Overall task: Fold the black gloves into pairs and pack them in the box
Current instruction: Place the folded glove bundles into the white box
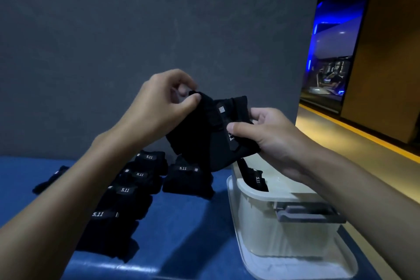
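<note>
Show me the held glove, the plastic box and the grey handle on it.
held glove point(198, 141), head view, on its plain middle fabric.
plastic box point(256, 229), head view, on its near side wall.
grey handle point(306, 213), head view, on the middle of its bar.

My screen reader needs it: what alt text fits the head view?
The left hand and right hand hold black gloves up near a white box with another glove inside. Folded gloves lie on the blue table at left.
</note>
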